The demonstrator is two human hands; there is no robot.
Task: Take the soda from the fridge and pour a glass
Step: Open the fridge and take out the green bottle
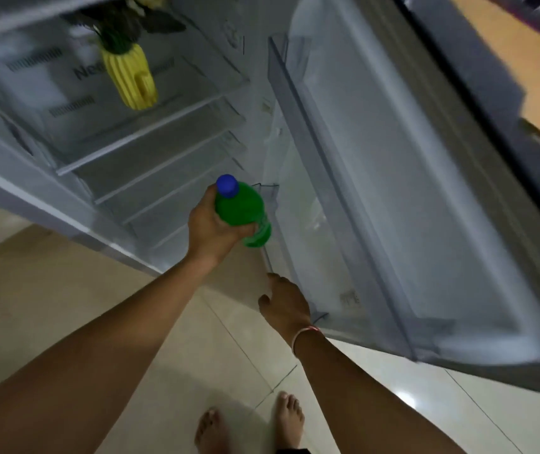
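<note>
Glossy green plastic bottle (244,213), clear plastic door bins (298,132), shiny floor tiles (393,388).

The single head view looks steeply down and forward, close to the open fridge (163,132) at twelve o'clock, floor (49,290) at six.

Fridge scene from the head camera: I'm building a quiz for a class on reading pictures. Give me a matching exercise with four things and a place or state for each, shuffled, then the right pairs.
Things:
1. green soda bottle
2. yellow vase
3. right hand
4. fridge door

Places or states:
A. swung open, its shelves bare
B. in the left hand's grip, blue cap on
C. on an upper shelf inside the fridge
D. empty, fingers near the door's lower edge

Pairs: 1-B, 2-C, 3-D, 4-A
</note>
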